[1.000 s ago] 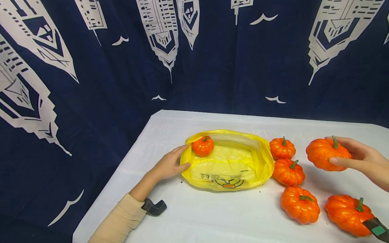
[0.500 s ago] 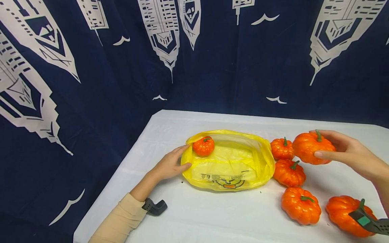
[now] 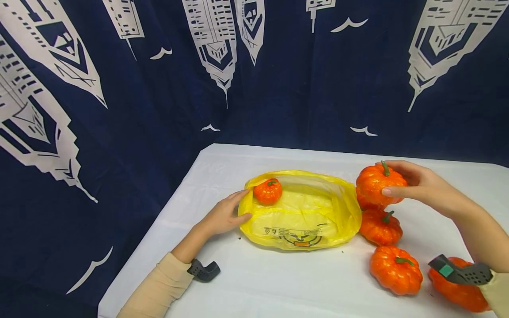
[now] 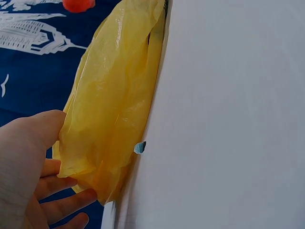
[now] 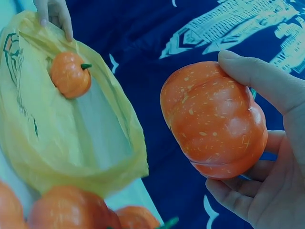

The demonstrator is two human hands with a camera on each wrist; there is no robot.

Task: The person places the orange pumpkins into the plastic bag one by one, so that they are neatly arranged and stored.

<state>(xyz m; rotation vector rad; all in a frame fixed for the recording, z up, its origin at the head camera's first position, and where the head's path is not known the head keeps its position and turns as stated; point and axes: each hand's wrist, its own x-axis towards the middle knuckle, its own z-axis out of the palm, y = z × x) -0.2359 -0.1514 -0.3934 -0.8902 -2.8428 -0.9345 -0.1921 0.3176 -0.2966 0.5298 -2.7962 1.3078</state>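
Note:
A yellow plastic bag [image 3: 298, 238] lies with its mouth spread wide on the white table. Inside, against its left wall, sits a small orange pumpkin [image 3: 268, 191] with a green stem. My left hand [image 3: 222, 214] rests against the bag's left rim, thumb and fingers spread apart; the left wrist view shows them touching the yellow plastic [image 4: 107, 109]. Above the bag's right end, my right hand [image 3: 417, 183] holds another pumpkin [image 3: 375, 183] between thumb and fingers, clear of the table. In the right wrist view this speckled pumpkin [image 5: 214, 119] is held from its side.
Right of the bag, one pumpkin [image 3: 365, 204] is mostly hidden under the held one. Nearer me lie a second pumpkin [image 3: 381, 227], a third [image 3: 396, 270], and another [image 3: 457, 287] partly covered by the right wrist strap [image 3: 463, 270]. A dark blue printed cloth [image 3: 278, 110] hangs behind the table.
My right hand has carried its pumpkin leftward and slightly up, from the right side of the table to beside the bag's right rim. The left hand and bag stay put.

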